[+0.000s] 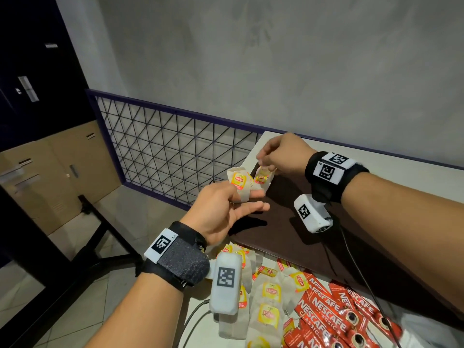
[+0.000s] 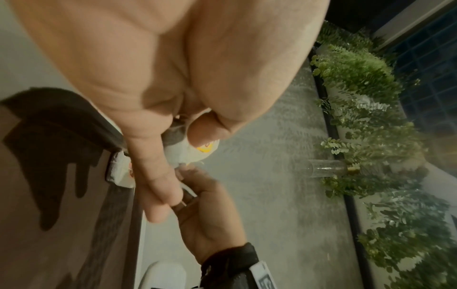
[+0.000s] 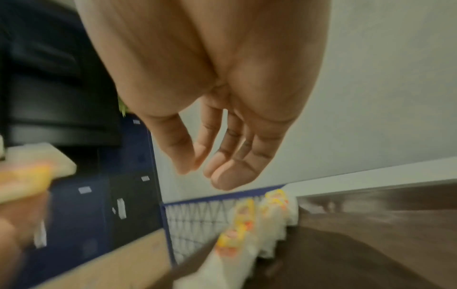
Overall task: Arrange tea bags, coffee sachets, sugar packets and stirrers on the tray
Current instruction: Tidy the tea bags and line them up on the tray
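Note:
My left hand pinches a Lipton tea bag between thumb and fingers, above the far left corner of the dark brown tray. The left wrist view shows the thumb pressing that tea bag. My right hand hovers over a tea bag at the tray's corner. Its fingers hang loosely curved and hold nothing in the right wrist view. Blurred tea bags lie in a row along the tray's edge there. More tea bags and red Nescafe sachets are piled on the table in front of the tray.
The white table ends just left of the tray, and beyond that edge stands a purple-framed wire grid railing. A black cable runs from my right wrist across the tray and sachets. A grey wall lies behind.

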`<state>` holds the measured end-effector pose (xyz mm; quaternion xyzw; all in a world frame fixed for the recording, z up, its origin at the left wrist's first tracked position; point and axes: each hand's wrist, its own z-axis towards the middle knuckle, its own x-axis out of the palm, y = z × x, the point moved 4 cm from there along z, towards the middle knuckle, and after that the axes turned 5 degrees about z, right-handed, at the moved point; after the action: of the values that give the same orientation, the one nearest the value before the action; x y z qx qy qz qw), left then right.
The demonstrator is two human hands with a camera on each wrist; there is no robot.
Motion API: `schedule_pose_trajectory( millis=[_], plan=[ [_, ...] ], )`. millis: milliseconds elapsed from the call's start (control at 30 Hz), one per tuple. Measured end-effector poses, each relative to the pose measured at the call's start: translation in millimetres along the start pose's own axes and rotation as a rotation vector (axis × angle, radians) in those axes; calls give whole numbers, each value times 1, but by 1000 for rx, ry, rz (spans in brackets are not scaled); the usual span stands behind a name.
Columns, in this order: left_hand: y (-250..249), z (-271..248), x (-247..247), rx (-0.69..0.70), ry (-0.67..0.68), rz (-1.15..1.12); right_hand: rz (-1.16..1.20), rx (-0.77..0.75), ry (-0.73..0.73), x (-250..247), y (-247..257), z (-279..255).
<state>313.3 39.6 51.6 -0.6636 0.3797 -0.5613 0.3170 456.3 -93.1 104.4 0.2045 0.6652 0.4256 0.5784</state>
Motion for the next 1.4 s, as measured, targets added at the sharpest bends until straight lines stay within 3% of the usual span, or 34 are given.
schedule_pose_trajectory(
  millis=[67,200,367,567,967,1400],
  plan=[
    [2,-2,5,-27,93,30,114,-67,70,-4,16,-19],
    [6,-5,10,-53,192,75,105,-203,215,-10,38,-54],
    [9,-9,15,-58,262,105,-51,-220,220,-12,36,-70],
    [8,-7,13,-22,242,101,-92,-236,161,-21,33,-75],
    [5,-1,6,6,208,65,26,-257,192,-14,35,-76],
    [2,-1,2,26,113,121,-26,-253,186,-10,35,-74]
  ],
)
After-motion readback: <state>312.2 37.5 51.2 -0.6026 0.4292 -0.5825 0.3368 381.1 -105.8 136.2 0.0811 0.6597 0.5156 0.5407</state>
